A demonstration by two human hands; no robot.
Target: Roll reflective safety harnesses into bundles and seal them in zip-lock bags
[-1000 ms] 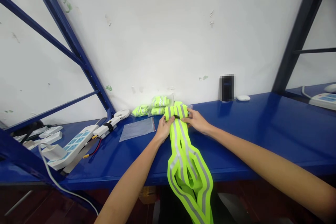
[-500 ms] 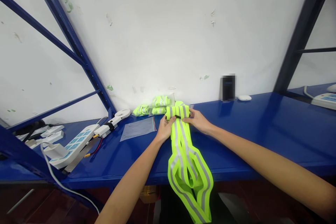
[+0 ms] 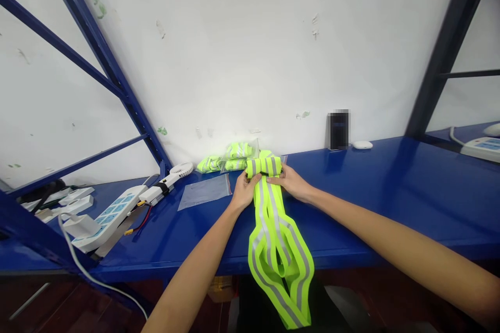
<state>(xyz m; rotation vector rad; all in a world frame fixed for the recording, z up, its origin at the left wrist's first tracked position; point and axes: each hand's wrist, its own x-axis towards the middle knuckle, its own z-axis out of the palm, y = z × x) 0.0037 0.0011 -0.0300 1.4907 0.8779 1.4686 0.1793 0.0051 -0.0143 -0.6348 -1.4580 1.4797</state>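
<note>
A neon yellow-green reflective strap vest (image 3: 259, 229) with grey stripes lies over the blue table's front edge, its lower loops hanging down. Its far end is folded into a thick roll. My left hand (image 3: 245, 190) grips the roll's left side, thumb on the near face. On the right side, my right hand (image 3: 292, 181) holds the same roll, with fingers partly hidden behind it. Just behind the roll are more yellow-green reflective vests (image 3: 238, 151) in clear bags. A flat clear zip bag (image 3: 205, 192) lies left of my left hand.
On the blue table (image 3: 375, 192), a white power strip (image 3: 113, 213) and a small white fan (image 3: 182, 170) are at the left. A dark upright object (image 3: 338, 131) and a white rounded case (image 3: 362, 145) stand near the wall. Blue rack posts (image 3: 113, 73) rise at the left.
Both hands keep hold of the rolled end, and my right fingers have shifted slightly left on it. The hanging loops have swung a little left. The view has moved slightly.
</note>
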